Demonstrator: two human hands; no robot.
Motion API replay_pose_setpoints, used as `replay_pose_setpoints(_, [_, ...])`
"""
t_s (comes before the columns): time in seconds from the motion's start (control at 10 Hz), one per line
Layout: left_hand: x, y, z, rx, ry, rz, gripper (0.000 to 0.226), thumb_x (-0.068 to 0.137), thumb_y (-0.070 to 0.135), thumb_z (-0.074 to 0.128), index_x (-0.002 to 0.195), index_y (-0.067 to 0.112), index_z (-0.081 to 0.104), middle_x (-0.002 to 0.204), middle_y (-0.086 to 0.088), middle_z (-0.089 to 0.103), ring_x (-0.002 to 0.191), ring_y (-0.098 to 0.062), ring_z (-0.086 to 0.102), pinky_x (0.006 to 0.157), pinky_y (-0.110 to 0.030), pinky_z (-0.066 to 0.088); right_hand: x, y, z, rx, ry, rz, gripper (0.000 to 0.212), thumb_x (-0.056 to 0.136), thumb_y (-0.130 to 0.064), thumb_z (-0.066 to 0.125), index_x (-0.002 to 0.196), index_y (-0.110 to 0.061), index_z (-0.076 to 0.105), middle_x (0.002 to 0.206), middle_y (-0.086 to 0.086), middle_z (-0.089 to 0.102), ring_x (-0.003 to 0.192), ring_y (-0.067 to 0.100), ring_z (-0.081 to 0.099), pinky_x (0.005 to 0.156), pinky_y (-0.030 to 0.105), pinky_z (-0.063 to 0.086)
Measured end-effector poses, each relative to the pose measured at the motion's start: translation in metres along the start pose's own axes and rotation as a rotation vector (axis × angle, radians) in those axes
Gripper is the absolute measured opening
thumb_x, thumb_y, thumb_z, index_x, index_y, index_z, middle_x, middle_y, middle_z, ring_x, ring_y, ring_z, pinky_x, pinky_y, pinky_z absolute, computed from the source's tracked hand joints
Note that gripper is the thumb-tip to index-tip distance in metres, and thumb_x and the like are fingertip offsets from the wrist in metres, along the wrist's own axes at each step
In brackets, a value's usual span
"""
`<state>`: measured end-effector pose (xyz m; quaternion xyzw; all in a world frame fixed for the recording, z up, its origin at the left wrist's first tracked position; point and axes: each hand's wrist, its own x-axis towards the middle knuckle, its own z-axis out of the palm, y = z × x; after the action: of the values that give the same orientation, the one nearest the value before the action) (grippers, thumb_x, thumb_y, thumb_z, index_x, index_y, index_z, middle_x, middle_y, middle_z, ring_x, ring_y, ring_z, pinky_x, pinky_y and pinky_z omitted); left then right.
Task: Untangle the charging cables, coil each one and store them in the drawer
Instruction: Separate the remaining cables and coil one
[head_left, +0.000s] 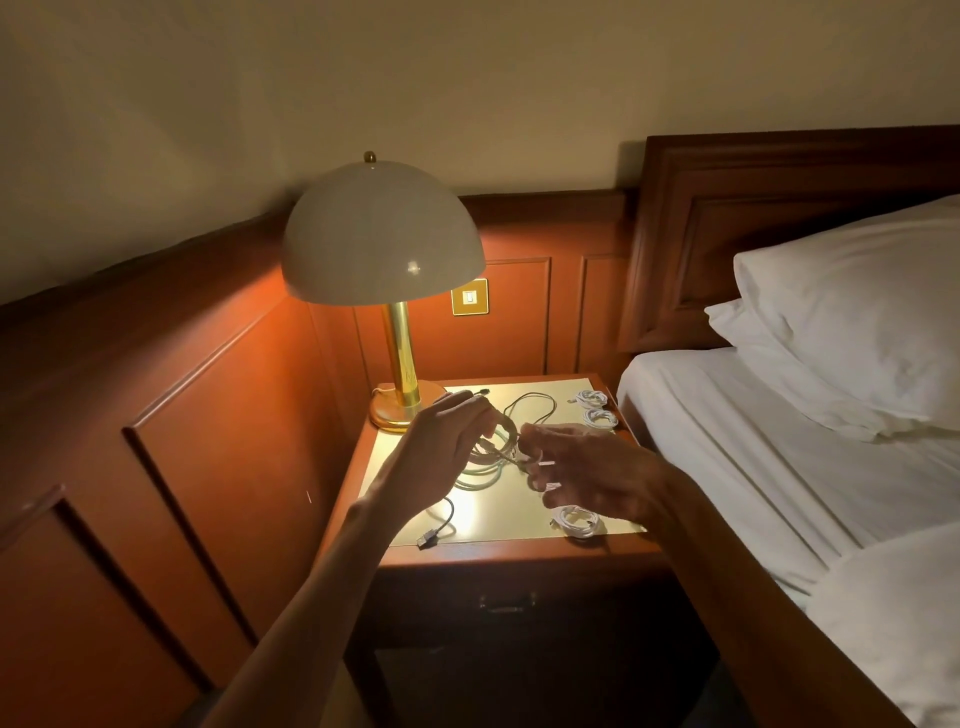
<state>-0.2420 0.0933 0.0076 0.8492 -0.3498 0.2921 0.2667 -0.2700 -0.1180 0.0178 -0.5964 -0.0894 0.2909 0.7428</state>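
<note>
**A:** How are the hands held?

**B:** The left hand (447, 447) is raised over the nightstand with its fingers curled. The loops of a pale green cable (485, 465) are gripped between its thumb and fingertips. The right hand (587, 467) is blurred, but a strand of the same cable is seen pinched at its fingertips, just beside the left hand. The lower loops of the coil are left hanging down onto the top.

**A:** And the other cables?

**B:** A black cable (537, 402) is laid in a loose loop behind the hands. Nearer the front edge, a dark strand ending in a USB plug (428, 538) is seen. Whether the two are one cable cannot be told. Three white cables are already coiled. Two white coils (592, 400) are set one beside the other at the back right corner, and a third white coil (576, 521) lies at the front right.

**A:** Can any lettering be read?

**B:** The plugs are too small for any marking to be made out.

**A:** What surrounds them?

**B:** All the cables are on the nightstand (519, 553), which has a gold-toned top. The drawer (506, 603) beneath it is shut. A domed lamp (382, 234) is lit at the back left, and a brass wall switch (469, 296) is mounted behind it. White pillows (857, 312) are stacked on the bed to the right.
</note>
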Motion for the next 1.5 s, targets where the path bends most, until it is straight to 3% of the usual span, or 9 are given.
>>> replay_pose_setpoints(0.3, [0.005, 0.002, 0.006, 0.050, -0.021, 0.061, 0.020, 0.098, 0.023, 0.050, 0.098, 0.013, 0.067, 0.088, 0.006, 0.064, 0.077, 0.001, 0.050, 0.071, -0.005, 0.037, -0.010, -0.018, -0.020, -0.547, -0.045, -0.219, 0.014, 0.093, -0.017, 0.063, 0.093, -0.003, 0.066, 0.083, 0.012, 0.072, 0.073, 0.024, 0.069, 0.066, 0.030, 0.059])
replay_pose_setpoints(0.4, [-0.002, 0.010, 0.013, -0.114, 0.024, -0.031, 0.019, 0.102, 0.016, 0.049, 0.088, 0.013, 0.062, 0.082, 0.015, 0.056, 0.074, 0.000, 0.056, 0.069, -0.007, 0.038, -0.008, -0.011, -0.025, -0.927, 0.179, -0.446, 0.005, 0.085, -0.016, 0.075, 0.088, -0.020, 0.076, 0.087, 0.002, 0.075, 0.081, 0.013, 0.071, 0.075, 0.024, 0.058])
replay_pose_setpoints(0.5, [-0.011, 0.016, 0.025, -0.292, 0.118, -0.213, 0.027, 0.104, 0.016, 0.045, 0.088, 0.011, 0.066, 0.086, 0.019, 0.063, 0.080, 0.000, 0.064, 0.070, -0.007, 0.044, -0.001, 0.009, -0.017, -1.029, 0.441, -0.641, 0.010, 0.081, -0.021, 0.079, 0.091, -0.022, 0.080, 0.088, -0.008, 0.073, 0.081, 0.005, 0.068, 0.075, 0.020, 0.058])
replay_pose_setpoints(0.7, [-0.011, 0.028, 0.029, -0.635, 0.180, -0.607, 0.025, 0.105, 0.023, 0.041, 0.098, 0.026, 0.065, 0.085, 0.022, 0.064, 0.081, -0.003, 0.062, 0.079, -0.024, 0.052, 0.015, 0.038, 0.014, -0.548, 0.779, -0.760, 0.018, 0.081, -0.019, 0.081, 0.098, -0.017, 0.077, 0.083, -0.014, 0.076, 0.077, 0.001, 0.073, 0.068, 0.009, 0.053])
replay_pose_setpoints(1.0, [-0.012, 0.018, 0.035, -0.497, 0.321, -0.613, 0.037, 0.100, 0.040, 0.044, 0.109, 0.013, 0.068, 0.099, 0.003, 0.070, 0.087, -0.007, 0.066, 0.084, -0.032, 0.058, 0.027, 0.040, 0.036, 0.383, 0.515, -0.407, 0.023, 0.094, 0.011, 0.055, 0.106, -0.001, 0.071, 0.100, 0.013, 0.077, 0.093, 0.030, 0.074, 0.072, 0.034, 0.061])
replay_pose_setpoints(1.1, [-0.011, 0.016, 0.043, -0.444, 0.344, -0.587, 0.035, 0.102, 0.037, 0.044, 0.109, 0.013, 0.069, 0.099, 0.004, 0.072, 0.087, -0.007, 0.068, 0.083, -0.031, 0.058, 0.031, 0.045, 0.034, 0.421, 0.502, -0.259, 0.032, 0.100, 0.009, 0.043, 0.109, -0.009, 0.069, 0.094, 0.006, 0.078, 0.090, 0.024, 0.075, 0.069, 0.034, 0.059])
replay_pose_setpoints(1.2, [-0.012, 0.012, 0.049, -0.361, 0.405, -0.543, 0.031, 0.102, 0.032, 0.046, 0.106, 0.014, 0.071, 0.098, 0.007, 0.073, 0.086, -0.004, 0.069, 0.079, -0.026, 0.059, 0.028, 0.044, 0.037, 0.509, 0.416, -0.191, 0.022, 0.098, -0.013, 0.057, 0.118, -0.010, 0.066, 0.109, 0.008, 0.076, 0.107, 0.027, 0.070, 0.084, 0.039, 0.056])
replay_pose_setpoints(1.3, [-0.012, 0.012, 0.049, -0.294, 0.416, -0.433, 0.038, 0.101, 0.036, 0.044, 0.102, 0.011, 0.072, 0.096, 0.003, 0.074, 0.085, -0.003, 0.069, 0.075, -0.016, 0.056, 0.025, 0.043, 0.042, 0.482, 0.423, -0.216, 0.045, 0.079, -0.018, 0.079, 0.121, -0.009, 0.063, 0.113, 0.011, 0.074, 0.109, 0.029, 0.069, 0.088, 0.042, 0.055])
replay_pose_setpoints(1.5, [-0.013, 0.000, 0.048, -0.264, 0.311, -0.360, 0.029, 0.101, 0.027, 0.047, 0.094, 0.011, 0.070, 0.092, 0.004, 0.073, 0.081, -0.006, 0.069, 0.070, -0.012, 0.052, 0.033, 0.035, 0.038, 0.499, 0.511, -0.054, 0.029, 0.098, -0.003, 0.059, 0.126, -0.010, 0.061, 0.102, 0.009, 0.074, 0.111, 0.026, 0.061, 0.083, 0.040, 0.056])
